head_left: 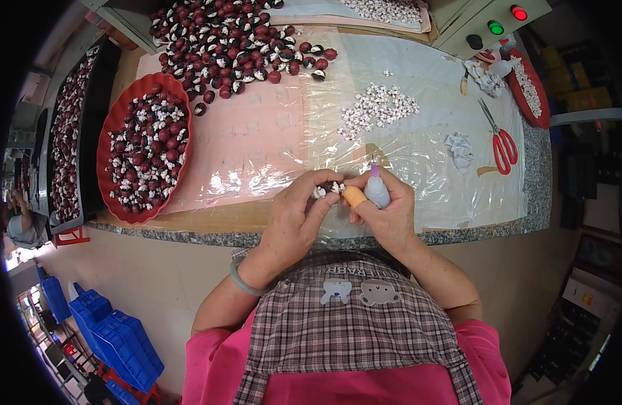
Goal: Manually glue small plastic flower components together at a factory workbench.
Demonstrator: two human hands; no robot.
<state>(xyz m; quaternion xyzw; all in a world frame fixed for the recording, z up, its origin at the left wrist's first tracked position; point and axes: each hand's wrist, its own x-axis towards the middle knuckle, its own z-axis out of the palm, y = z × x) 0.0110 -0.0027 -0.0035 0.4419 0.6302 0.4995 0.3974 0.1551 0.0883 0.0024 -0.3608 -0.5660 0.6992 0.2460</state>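
Observation:
Near the table's front edge, my left hand is closed around a small round dark-and-white piece, held by the fingertips. Beside it, my right hand grips a small translucent squeeze bottle with a purple tip that points away from me. An orange finger cover sits on a right-hand digit, whose end meets the left-hand piece. A tiny white bit shows between the two hands; which hand pinches it I cannot tell. Beyond them lies a loose pile of small white pieces on the plastic-covered table.
Dark red, black and white balls heap at the back left. A red scalloped basket of finished-looking pieces stands left, past it a black tray. Red-handled scissors, crumpled tissue and a red dish lie right.

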